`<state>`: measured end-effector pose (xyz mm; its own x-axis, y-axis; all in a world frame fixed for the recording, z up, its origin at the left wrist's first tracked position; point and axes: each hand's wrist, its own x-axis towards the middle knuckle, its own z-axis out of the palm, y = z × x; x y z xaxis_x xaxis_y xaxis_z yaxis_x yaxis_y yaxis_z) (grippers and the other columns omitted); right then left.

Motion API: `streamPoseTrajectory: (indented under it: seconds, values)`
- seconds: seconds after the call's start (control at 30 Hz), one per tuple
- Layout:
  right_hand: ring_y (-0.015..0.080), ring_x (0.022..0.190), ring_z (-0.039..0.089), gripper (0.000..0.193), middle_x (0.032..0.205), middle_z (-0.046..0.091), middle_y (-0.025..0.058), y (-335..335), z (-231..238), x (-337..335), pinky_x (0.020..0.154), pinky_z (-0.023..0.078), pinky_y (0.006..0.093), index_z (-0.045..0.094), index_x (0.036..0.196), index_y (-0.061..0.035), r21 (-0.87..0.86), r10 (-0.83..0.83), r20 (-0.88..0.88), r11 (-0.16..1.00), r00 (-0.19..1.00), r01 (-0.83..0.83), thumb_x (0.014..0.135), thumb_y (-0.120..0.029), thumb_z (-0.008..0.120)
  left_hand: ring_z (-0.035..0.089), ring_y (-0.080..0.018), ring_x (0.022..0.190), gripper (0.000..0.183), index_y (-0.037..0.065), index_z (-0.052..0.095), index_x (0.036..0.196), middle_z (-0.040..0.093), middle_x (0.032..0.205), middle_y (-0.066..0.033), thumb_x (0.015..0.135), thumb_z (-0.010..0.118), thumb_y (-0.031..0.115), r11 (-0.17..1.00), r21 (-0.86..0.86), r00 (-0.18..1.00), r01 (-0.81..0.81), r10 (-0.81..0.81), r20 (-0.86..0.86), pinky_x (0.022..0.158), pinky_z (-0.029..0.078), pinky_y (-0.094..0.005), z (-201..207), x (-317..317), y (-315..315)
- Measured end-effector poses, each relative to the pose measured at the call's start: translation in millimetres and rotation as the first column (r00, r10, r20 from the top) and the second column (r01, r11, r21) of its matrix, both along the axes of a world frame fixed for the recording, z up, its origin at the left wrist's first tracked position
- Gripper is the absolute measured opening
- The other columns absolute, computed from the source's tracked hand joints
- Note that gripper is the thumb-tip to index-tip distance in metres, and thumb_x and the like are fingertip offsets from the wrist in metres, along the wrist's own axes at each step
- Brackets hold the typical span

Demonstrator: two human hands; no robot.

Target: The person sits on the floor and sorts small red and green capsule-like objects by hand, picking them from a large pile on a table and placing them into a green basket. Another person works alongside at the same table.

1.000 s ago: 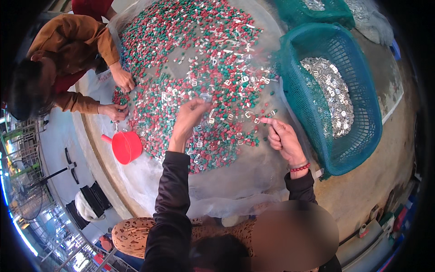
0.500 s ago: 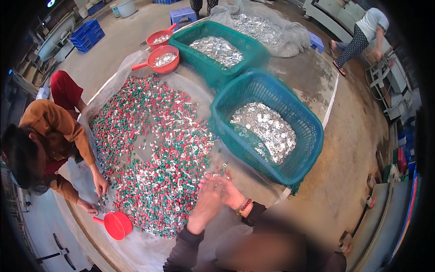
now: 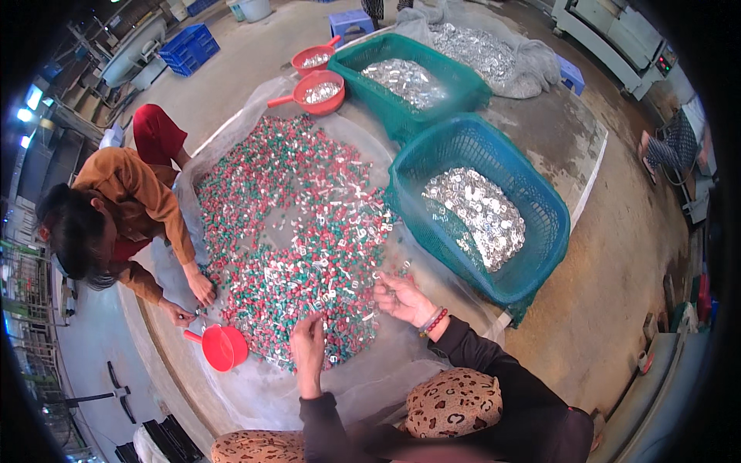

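A wide heap of small red and green pebble-like pieces (image 3: 255, 170), mixed with shiny metal buckle-like pieces (image 3: 297, 270), is spread on a pale mesh sheet (image 3: 378, 386). My left hand (image 3: 308, 343) is at the heap's near edge, its fingertips drawn together over the pieces; whatever they pinch is too small to make out. Over the heap's right edge is my right hand (image 3: 405, 301), with a beaded bracelet at the wrist. Its fingers are curled, and their contents, if any, cannot be made out.
Metal pieces partly fill a blue basket (image 3: 540, 197) and a green basket (image 3: 351, 65). Two red scoops (image 3: 330, 105) stand beyond the heap. A co-worker (image 3: 127, 181) crouches at left, hands near another red scoop (image 3: 225, 349). Another person (image 3: 679, 139) is at far right.
My hands were together over the heap's right edge; now they are apart, the left lower and further left. The view has shifted, and the person at far right has moved.
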<state>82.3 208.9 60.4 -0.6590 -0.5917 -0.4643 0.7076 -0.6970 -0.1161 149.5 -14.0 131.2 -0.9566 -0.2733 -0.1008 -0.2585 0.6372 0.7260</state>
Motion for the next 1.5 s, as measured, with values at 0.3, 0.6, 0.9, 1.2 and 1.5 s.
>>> streamPoseTrajectory:
  seconds: [0.3,0.6,0.9,1.2,1.5]
  values:
    - [0.0241,0.083,0.058,0.014,0.091,0.056,0.0135,29.3,16.2,-93.5,0.081,0.051,0.0390,0.051,0.099,0.0014,0.112,-0.198,-0.050,0.973,0.979,0.203,0.090,-0.010,0.051,0.064,-0.0167,0.070,0.018,0.002,0.066,0.096,0.067,0.079,-0.0111,0.081,0.061,0.011,0.997,-0.071,0.999,-0.011,0.015,0.050,0.065,0.048,-0.0276,-4.1,18.5,-36.1]
    - [0.0384,0.126,0.033,0.059,0.136,0.028,0.0280,94.5,150.3,-294.3,0.102,0.033,0.0467,0.026,0.131,0.0092,0.096,-0.299,-0.454,0.920,0.839,0.380,0.092,-0.032,0.041,0.064,-0.0283,0.077,0.020,0.001,0.064,0.097,0.064,0.086,-0.0187,0.085,0.057,0.015,0.977,-0.180,0.977,0.118,-0.081,0.198,0.066,0.048,-0.0347,-25.4,8.4,-36.7]
    - [0.0068,0.069,0.055,0.030,0.086,0.061,0.0010,20.5,44.6,-114.2,0.060,0.042,0.0192,0.054,0.118,-0.0037,0.743,0.510,-0.539,0.662,0.671,0.093,0.089,-0.014,0.054,0.065,-0.0150,0.073,0.016,0.004,0.068,0.091,0.068,0.083,-0.0082,0.077,0.067,0.011,0.990,0.139,0.998,-0.034,0.027,0.054,0.066,0.050,-0.0276,-71.0,-15.1,-24.5]
    - [0.0252,0.071,0.062,0.016,0.081,0.063,0.0135,23.7,-66.5,-55.6,0.066,0.047,0.0365,0.067,0.093,-0.0042,0.916,0.749,-0.234,-0.043,0.619,0.399,0.081,-0.010,0.057,0.053,-0.0247,0.096,0.021,0.008,0.064,0.092,0.058,0.098,-0.0068,0.073,0.056,0.003,0.614,-0.556,0.756,0.560,-0.654,0.038,0.084,0.044,-0.0345,-152.3,-124.4,8.8]
    - [0.0313,0.092,0.054,0.014,0.091,0.058,0.0122,-9.3,-86.1,-52.4,0.077,0.047,0.0412,0.062,0.086,-0.0031,0.668,0.974,-0.065,-0.121,0.219,0.734,0.077,-0.013,0.062,0.053,-0.0256,0.094,0.017,0.007,0.061,0.091,0.055,0.095,-0.0066,0.074,0.058,0.007,0.555,-0.593,0.638,0.584,-0.765,-0.088,0.080,0.046,-0.0360,-150.6,-136.8,12.7]
